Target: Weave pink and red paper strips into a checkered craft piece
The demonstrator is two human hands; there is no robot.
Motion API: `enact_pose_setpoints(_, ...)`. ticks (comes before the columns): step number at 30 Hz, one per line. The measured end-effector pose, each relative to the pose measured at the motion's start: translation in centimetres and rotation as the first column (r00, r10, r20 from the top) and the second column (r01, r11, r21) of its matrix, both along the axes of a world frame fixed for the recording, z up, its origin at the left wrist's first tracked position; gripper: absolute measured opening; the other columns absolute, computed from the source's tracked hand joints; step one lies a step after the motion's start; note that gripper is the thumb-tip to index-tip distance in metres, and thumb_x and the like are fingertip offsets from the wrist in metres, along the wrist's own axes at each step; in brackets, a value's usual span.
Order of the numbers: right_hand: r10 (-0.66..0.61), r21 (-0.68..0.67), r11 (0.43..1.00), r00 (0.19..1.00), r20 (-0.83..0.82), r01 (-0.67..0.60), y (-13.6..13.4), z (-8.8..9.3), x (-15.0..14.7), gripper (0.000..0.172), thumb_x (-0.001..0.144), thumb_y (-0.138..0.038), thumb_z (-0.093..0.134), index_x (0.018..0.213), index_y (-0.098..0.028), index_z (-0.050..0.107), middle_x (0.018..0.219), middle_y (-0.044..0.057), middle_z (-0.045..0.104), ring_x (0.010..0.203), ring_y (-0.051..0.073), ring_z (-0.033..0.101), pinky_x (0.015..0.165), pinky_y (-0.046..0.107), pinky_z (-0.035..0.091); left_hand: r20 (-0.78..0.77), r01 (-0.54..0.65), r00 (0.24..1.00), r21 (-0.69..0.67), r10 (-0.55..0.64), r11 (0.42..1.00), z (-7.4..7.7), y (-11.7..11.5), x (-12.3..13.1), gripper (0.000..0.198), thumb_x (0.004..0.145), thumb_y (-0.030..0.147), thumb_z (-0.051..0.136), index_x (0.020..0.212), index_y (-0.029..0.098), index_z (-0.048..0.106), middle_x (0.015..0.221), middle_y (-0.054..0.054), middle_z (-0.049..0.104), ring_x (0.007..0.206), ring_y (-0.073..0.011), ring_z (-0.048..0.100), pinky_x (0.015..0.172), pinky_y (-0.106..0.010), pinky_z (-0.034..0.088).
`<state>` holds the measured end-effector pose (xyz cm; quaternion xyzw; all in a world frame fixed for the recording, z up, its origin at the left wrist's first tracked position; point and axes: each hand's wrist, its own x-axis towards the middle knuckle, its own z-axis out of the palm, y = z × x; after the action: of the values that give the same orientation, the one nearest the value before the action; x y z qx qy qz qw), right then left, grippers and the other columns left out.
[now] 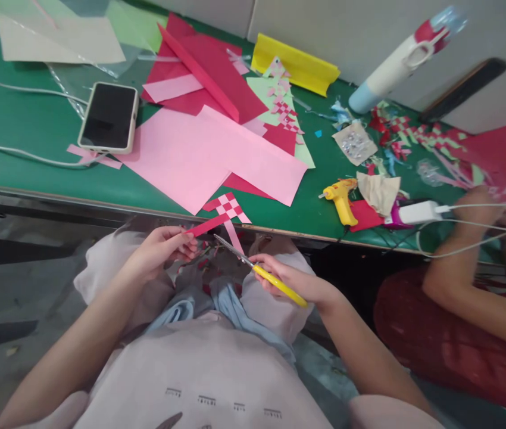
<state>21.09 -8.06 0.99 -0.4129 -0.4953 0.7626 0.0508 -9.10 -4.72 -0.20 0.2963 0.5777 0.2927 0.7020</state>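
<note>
My left hand [169, 246] pinches the end of a red strip that runs out of a small woven paper piece [229, 206]. The weave is a red and pink check, with strip ends sticking out at its corners. It hangs at the front edge of the green table [319, 221], one pink strip [235, 237] pointing down. In my right hand [280, 275] is a pair of yellow-handled scissors [282, 285]. The blades point up and left, close to the red and pink strips. Whether they touch the paper I cannot tell.
Pink sheets [181, 149] and red sheets [217, 71] lie ahead. A phone-like device [109, 116] with white cables is left. Right are a yellow glue gun [341, 199], a white power plug [418, 211], a bottle [396, 71] and another person's arm [453, 256].
</note>
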Motion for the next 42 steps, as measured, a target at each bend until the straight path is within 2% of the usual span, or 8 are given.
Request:
enact_pose_setpoints(6, -0.075, -0.086, 0.993, 0.997, 0.025, 0.077, 1.0, 0.0, -0.9, 0.044, 0.085, -0.034, 0.062, 0.123, -0.025, 0.042, 0.086, -0.003, 0.050, 0.057, 0.004, 0.040, 0.047, 0.016, 0.030, 0.052, -0.014, 0.999, -0.014, 0.015, 1.000, 0.4, 1.1, 0.4, 0.029, 0.062, 0.036, 0.081, 0.073, 0.011, 0.069, 0.069, -0.008, 0.072, 0.058, -0.0137, 0.065, 0.056, -0.025, 0.054)
enact_pose_setpoints(12, -0.112, -0.084, 0.990, 0.992, 0.053, 0.116, 2.0, 1.0, -1.4, 0.046, 0.080, -0.039, 0.067, 0.119, -0.024, 0.046, 0.086, -0.003, 0.051, 0.057, 0.005, 0.041, 0.045, 0.016, 0.033, 0.005, 0.107, 0.994, 0.051, -0.107, 0.993, 0.4, 2.1, 1.0, 0.022, 0.068, 0.032, 0.078, 0.072, 0.011, 0.071, 0.062, -0.004, 0.067, 0.048, -0.0078, 0.055, 0.048, -0.021, 0.046)
enact_pose_setpoints(16, -0.092, -0.088, 0.992, 0.995, 0.033, 0.095, 2.6, 1.5, -1.4, 0.043, 0.080, -0.038, 0.067, 0.115, -0.022, 0.047, 0.083, -0.003, 0.052, 0.059, 0.006, 0.043, 0.046, 0.017, 0.032, 0.002, 0.168, 0.986, 0.069, -0.168, 0.983, 0.2, 2.3, 1.2, 0.022, 0.069, 0.034, 0.077, 0.069, 0.012, 0.071, 0.059, -0.002, 0.064, 0.044, -0.0062, 0.050, 0.042, -0.019, 0.039)
enact_pose_setpoints(21, -0.083, -0.095, 0.992, 0.996, 0.039, 0.086, 2.9, 1.9, -1.6, 0.041, 0.082, -0.029, 0.063, 0.117, -0.020, 0.046, 0.081, -0.002, 0.055, 0.065, 0.007, 0.051, 0.050, 0.017, 0.035, 0.025, 0.229, 0.973, 0.043, -0.230, 0.972, -0.4, 2.1, 1.3, 0.020, 0.070, 0.034, 0.075, 0.069, 0.014, 0.071, 0.059, -0.002, 0.063, 0.042, -0.0050, 0.047, 0.039, -0.017, 0.031)
enact_pose_setpoints(26, -0.064, -0.046, 0.997, 0.996, 0.065, 0.067, 3.0, 1.4, -1.5, 0.045, 0.077, -0.022, 0.068, 0.116, -0.020, 0.047, 0.085, -0.003, 0.058, 0.075, 0.008, 0.059, 0.065, 0.021, 0.044, 0.030, 0.285, 0.958, 0.041, -0.286, 0.958, -0.7, 2.0, 1.6, 0.025, 0.071, 0.038, 0.074, 0.065, 0.015, 0.070, 0.056, -0.001, 0.059, 0.042, -0.0047, 0.042, 0.037, -0.017, 0.023)
enact_pose_setpoints(29, -0.062, -0.049, 0.997, 0.996, 0.066, 0.065, 2.9, 1.0, -1.4, 0.047, 0.077, -0.021, 0.068, 0.118, -0.020, 0.045, 0.087, -0.002, 0.059, 0.077, 0.008, 0.060, 0.066, 0.021, 0.046, 0.060, 0.279, 0.958, 0.050, -0.281, 0.959, -0.6, 2.1, 1.7, 0.023, 0.070, 0.037, 0.074, 0.066, 0.015, 0.071, 0.057, -0.001, 0.060, 0.043, -0.0047, 0.042, 0.038, -0.018, 0.025)
enact_pose_setpoints(35, -0.091, -0.086, 0.992, 0.994, 0.055, 0.096, 3.0, 1.1, -1.5, 0.046, 0.075, -0.020, 0.069, 0.115, -0.021, 0.046, 0.086, -0.002, 0.060, 0.074, 0.008, 0.059, 0.055, 0.017, 0.042, 0.168, 0.248, 0.955, 0.003, -0.245, 0.969, -0.6, 2.1, 1.6, 0.018, 0.065, 0.030, 0.077, 0.070, 0.013, 0.073, 0.063, -0.003, 0.065, 0.047, -0.0051, 0.048, 0.044, -0.017, 0.038)
enact_pose_setpoints(42, -0.137, -0.120, 0.983, 0.989, 0.047, 0.142, 3.3, 1.4, -1.4, 0.038, 0.078, -0.020, 0.065, 0.113, -0.021, 0.048, 0.085, -0.001, 0.058, 0.071, 0.008, 0.057, 0.050, 0.016, 0.039, 0.189, 0.204, 0.962, -0.024, -0.196, 0.979, -0.9, 2.0, 1.5, 0.020, 0.068, 0.029, 0.078, 0.077, 0.012, 0.070, 0.070, -0.003, 0.068, 0.051, -0.0054, 0.054, 0.050, -0.017, 0.045)
